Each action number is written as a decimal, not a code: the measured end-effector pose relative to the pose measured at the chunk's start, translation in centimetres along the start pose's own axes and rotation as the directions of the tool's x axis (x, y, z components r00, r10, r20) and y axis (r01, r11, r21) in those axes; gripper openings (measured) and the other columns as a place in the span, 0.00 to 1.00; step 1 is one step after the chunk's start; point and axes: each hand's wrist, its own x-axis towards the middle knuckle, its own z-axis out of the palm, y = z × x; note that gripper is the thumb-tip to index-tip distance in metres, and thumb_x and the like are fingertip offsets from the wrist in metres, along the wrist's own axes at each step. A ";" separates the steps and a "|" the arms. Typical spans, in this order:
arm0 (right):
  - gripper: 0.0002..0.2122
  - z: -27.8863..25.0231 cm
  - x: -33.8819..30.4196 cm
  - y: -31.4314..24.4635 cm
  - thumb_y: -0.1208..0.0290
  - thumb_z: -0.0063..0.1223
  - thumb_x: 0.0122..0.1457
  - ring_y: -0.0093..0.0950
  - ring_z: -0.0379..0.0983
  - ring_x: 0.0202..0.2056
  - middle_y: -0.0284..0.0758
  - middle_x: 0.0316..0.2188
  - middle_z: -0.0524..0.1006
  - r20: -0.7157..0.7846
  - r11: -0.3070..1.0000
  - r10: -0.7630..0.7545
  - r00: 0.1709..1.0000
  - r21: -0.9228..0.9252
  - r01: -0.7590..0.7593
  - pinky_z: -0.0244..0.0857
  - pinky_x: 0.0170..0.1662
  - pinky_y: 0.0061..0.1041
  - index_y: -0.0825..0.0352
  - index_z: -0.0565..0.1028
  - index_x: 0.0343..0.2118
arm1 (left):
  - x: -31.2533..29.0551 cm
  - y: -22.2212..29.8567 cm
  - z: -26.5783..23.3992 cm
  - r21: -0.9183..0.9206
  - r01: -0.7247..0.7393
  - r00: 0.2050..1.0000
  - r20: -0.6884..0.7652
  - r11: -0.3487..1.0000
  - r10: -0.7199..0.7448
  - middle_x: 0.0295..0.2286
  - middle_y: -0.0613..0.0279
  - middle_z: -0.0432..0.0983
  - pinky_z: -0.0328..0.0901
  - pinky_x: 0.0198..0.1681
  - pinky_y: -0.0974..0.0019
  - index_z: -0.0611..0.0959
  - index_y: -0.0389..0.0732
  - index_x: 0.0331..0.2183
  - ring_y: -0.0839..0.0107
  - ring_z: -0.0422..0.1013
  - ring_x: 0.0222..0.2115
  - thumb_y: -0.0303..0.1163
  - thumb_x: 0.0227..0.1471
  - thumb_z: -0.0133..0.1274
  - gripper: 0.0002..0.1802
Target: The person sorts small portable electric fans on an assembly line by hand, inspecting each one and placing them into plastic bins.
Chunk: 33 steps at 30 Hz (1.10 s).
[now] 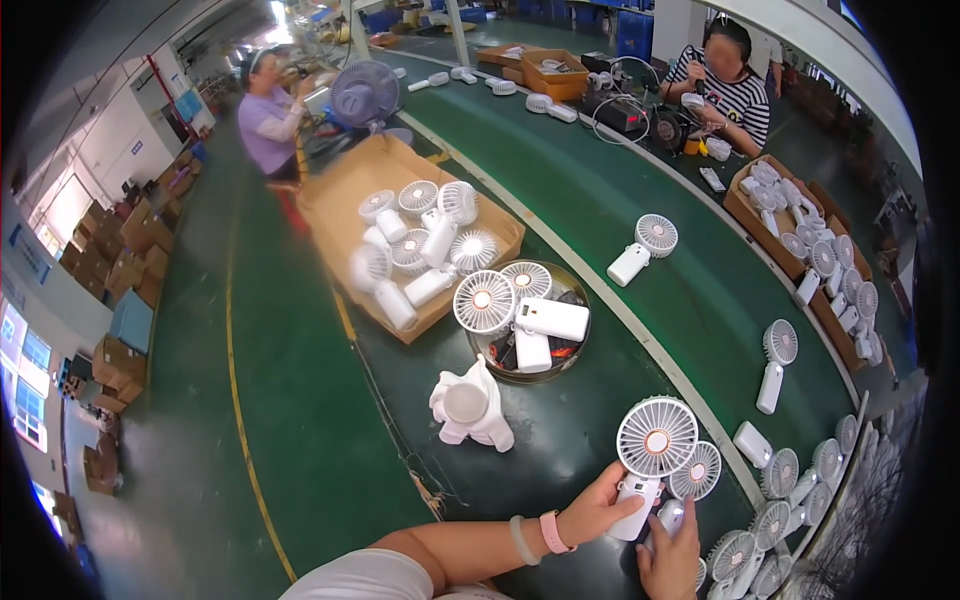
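Note:
My left hand (pixel 592 508) is closed round the handle of a white handheld fan (pixel 657 437), its round grille upright and facing me, with an orange ring at the hub. Just to the right, my right hand (pixel 672 562) has its fingers round the handle of a second white handheld fan (pixel 697 470). That fan sits partly behind the first one, and its handle is partly covered by my fingers. Both fans are held over the near edge of the dark green worktable (pixel 560 430). A pink watch band and a pale bracelet circle my left wrist.
A round tin (pixel 540 377) holds fans and small dark parts; beside it lies a white cloth (pixel 490 425) with a round piece on top. An open cardboard box (pixel 325 215) contains several fans. More fans line the green conveyor belt (pixel 700 320). Two co-workers sit at the far side.

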 end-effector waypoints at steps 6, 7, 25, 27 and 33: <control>0.23 0.1 0.5 0.6 0.67 0.51 0.50 0.49 0.58 0.50 0.54 0.47 0.63 0.102 0.995 0.013 0.995 0.097 -0.023 0.54 0.52 0.40 0.59 0.63 0.51 | 0.4 -0.3 -0.8 0.041 0.050 0.999 -0.015 0.998 -0.049 0.48 0.54 0.63 0.57 0.51 0.64 0.51 0.39 0.55 0.68 0.64 0.47 0.20 0.52 0.40 0.30; 0.23 0.0 0.5 0.6 0.67 0.51 0.50 0.50 0.58 0.50 0.55 0.47 0.63 0.088 0.994 -0.013 0.996 0.106 0.004 0.53 0.53 0.40 0.60 0.63 0.51 | 0.4 -0.4 -0.9 0.061 0.056 0.998 -0.031 0.997 -0.054 0.48 0.54 0.62 0.57 0.51 0.64 0.50 0.40 0.55 0.68 0.63 0.47 0.20 0.52 0.40 0.31; 0.19 -0.2 1.1 -0.1 0.69 0.57 0.43 0.47 0.63 0.47 0.48 0.54 0.55 -0.014 0.961 0.135 0.991 0.247 -0.127 0.62 0.47 0.35 0.60 0.71 0.42 | 0.0 1.1 -0.2 0.054 0.019 0.999 -0.045 0.998 -0.017 0.44 0.55 0.63 0.60 0.48 0.64 0.52 0.38 0.52 0.67 0.65 0.45 0.10 0.34 0.37 0.39; 0.18 0.3 1.1 -0.1 0.69 0.57 0.44 0.47 0.63 0.47 0.49 0.54 0.55 -0.053 0.974 0.101 0.993 0.210 -0.088 0.62 0.47 0.34 0.60 0.72 0.42 | -0.1 1.3 -0.3 0.036 0.024 0.998 -0.057 0.999 -0.021 0.44 0.55 0.62 0.60 0.48 0.63 0.52 0.38 0.51 0.65 0.65 0.45 0.10 0.34 0.37 0.37; 0.20 -3.4 1.0 0.2 0.72 0.55 0.46 0.43 0.64 0.47 0.47 0.55 0.55 0.230 0.931 0.120 0.966 0.310 -0.190 0.62 0.47 0.33 0.60 0.69 0.45 | -0.2 1.2 0.5 -0.011 0.025 0.997 -0.067 1.000 -0.026 0.43 0.55 0.65 0.61 0.47 0.64 0.53 0.37 0.51 0.69 0.66 0.43 0.17 0.48 0.41 0.28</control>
